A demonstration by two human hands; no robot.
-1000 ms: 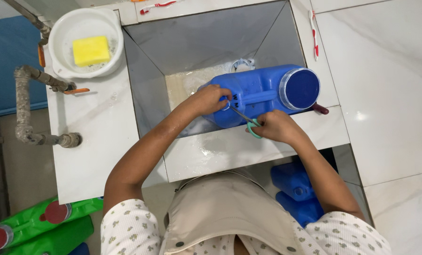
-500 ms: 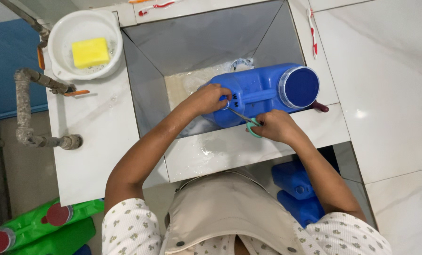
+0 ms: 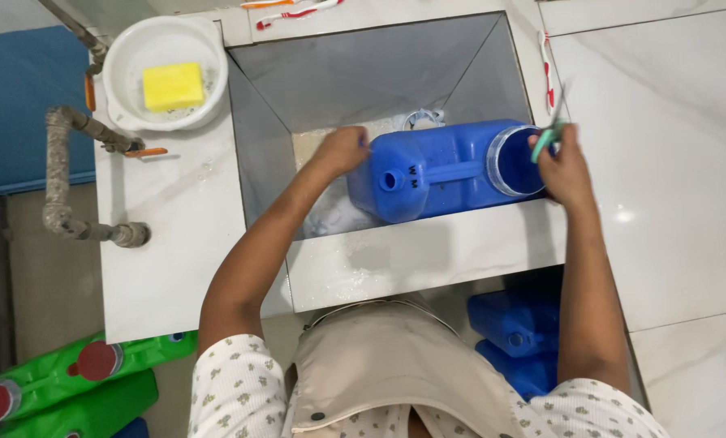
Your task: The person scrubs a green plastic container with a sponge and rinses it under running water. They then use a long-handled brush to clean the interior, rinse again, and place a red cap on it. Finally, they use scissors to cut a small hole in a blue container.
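Two hands on one blue jerrycan (image 3: 440, 170), lying on its side in the steel sink (image 3: 355, 77), base end twd the right. Left hand (image 3: 342, 150) rests on can's cap end, fingers curled agst it, not clamped. Right hand (image 3: 564, 166) at the base end, grip closed on green-handled scissors (image 3: 551, 130), blades up. White bowl (image 3: 164, 73) w/ yellow sponge (image 3: 173, 86) on tiled table (image 3: 168, 243) at left. Green jerrycans (image 3: 79, 389) on floor.
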